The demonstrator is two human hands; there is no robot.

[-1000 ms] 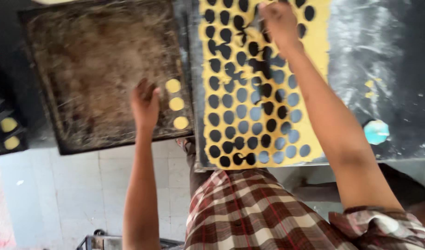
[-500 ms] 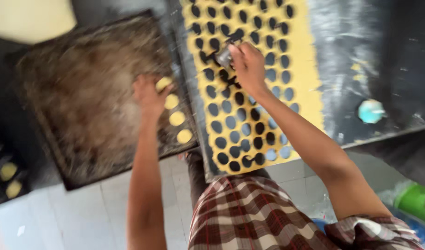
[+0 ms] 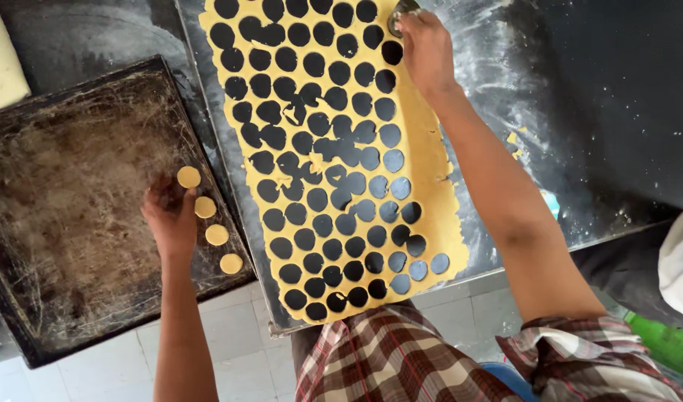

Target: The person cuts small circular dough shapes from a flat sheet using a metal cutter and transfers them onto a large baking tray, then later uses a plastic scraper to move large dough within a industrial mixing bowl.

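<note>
Metal ring cutter (image 3: 398, 16), round, small: pinched in the fingers of the right hand (image 3: 426, 50), pressed onto the far edge of the dough sheet (image 3: 428, 160).

Left hand (image 3: 170, 219): fingers together and flat on the baking tray (image 3: 66, 223), touching the row of dough discs (image 3: 205, 207); whether a disc is held underneath cannot be told.

Dough discs: four, pale yellow, in a line along the tray's near-right edge. Judged soft, light and easily bent; best lifted by sliding fingertips under the rim, not squeezed.

Dough sheet: one, yellow, rolled thin on the floured dark worktop (image 3: 602, 104), punched with many round holes, too many to count surely. Judged limp and tear-prone between holes.

Baking tray: one, dark, scorched, beside the sheet.

Checked garment (image 3: 386, 357): one, below.
</note>
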